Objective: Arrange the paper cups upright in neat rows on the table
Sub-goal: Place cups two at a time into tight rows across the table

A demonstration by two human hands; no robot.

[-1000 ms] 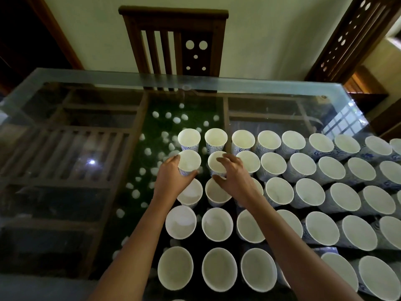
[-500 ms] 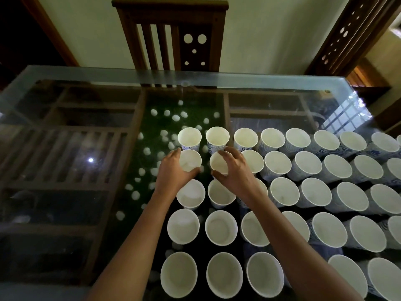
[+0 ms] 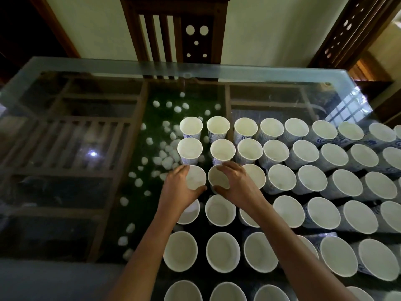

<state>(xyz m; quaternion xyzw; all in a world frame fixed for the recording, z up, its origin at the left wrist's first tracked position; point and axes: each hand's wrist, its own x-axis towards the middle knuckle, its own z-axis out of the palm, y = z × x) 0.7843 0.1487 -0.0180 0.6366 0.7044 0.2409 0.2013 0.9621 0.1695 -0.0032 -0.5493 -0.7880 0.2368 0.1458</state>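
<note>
Paper cups (image 3: 303, 153): white, blue-patterned, upright, in rows across the right half of the glass table (image 3: 65, 68), down to its near edge.
Left hand (image 3: 176, 190): fingers curled round the leftmost cup (image 3: 196, 178), third row from the far edge.
Right hand (image 3: 238, 183): fingers and thumb wrapped round the neighbouring cup (image 3: 218, 178).
Wooden chair (image 3: 173, 29): beyond the far edge.

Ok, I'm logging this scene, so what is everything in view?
paper cups: dozens, white with blue pattern, upright rows at right
table: one, glass over dark wood, centre
pebbles: many, white, on green under the glass
chair: one, dark wood, behind the table
carved panel: one, dark wood, top right
left hand: one, grips the third row's end cup
right hand: one, grips the neighbouring cup
</note>
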